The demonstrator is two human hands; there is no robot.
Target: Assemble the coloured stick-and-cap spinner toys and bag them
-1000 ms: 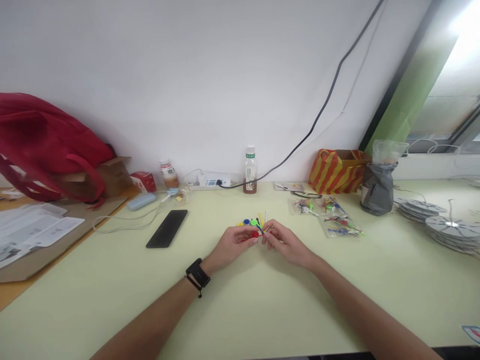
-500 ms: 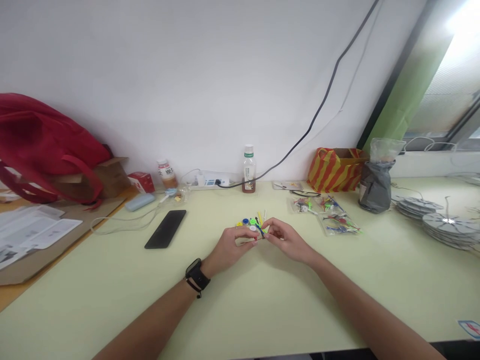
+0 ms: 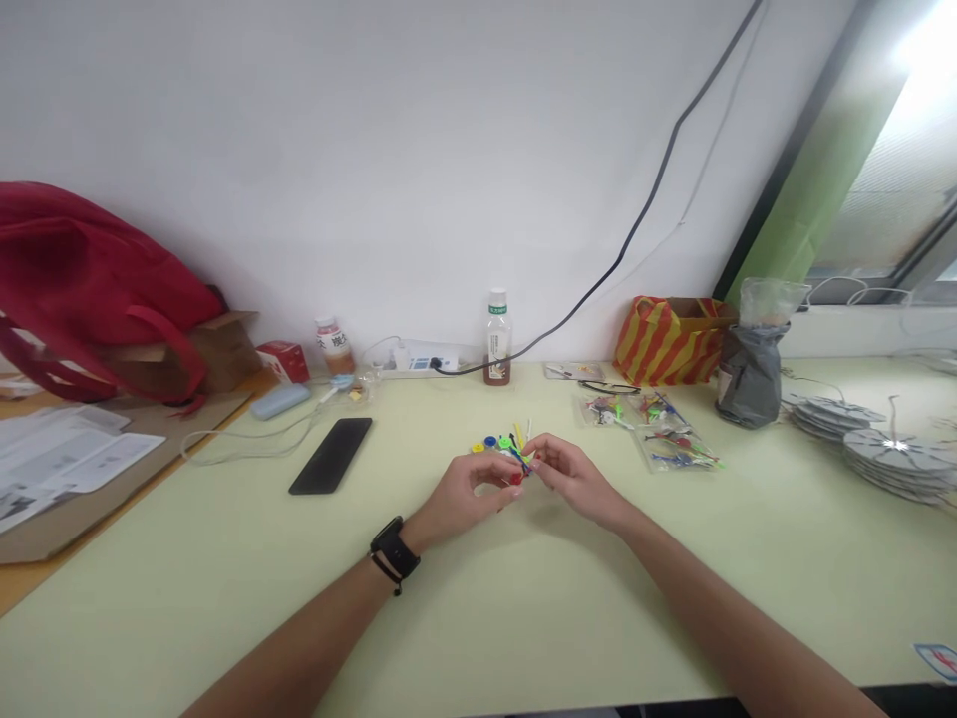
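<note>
My left hand (image 3: 471, 491), a black watch on its wrist, pinches a small red round piece (image 3: 516, 479) between thumb and fingers. Just to the right, my right hand (image 3: 569, 477) has its fingertips closed together on a thin dark stick-like piece (image 3: 527, 466); its exact kind is too small to make out. The two hands nearly meet over the table. Behind the fingers lie a yellow disc (image 3: 478, 448), a blue disc (image 3: 490, 441) and a green disc (image 3: 504, 442). Thin yellow sticks (image 3: 519, 433) stick up beside them, partly hidden by my hands.
A black phone (image 3: 330, 457) lies to the left. Clear bags of small coloured parts (image 3: 680, 446) lie to the right, near stacked grey discs (image 3: 901, 459). Along the wall stand a bottle (image 3: 497, 344), a striped bag (image 3: 669, 339) and a power strip (image 3: 419, 359) with a cable.
My left hand has shifted slightly right, and the red piece now shows more at its fingertips. The white disc seen before is now out of sight behind the fingers.
</note>
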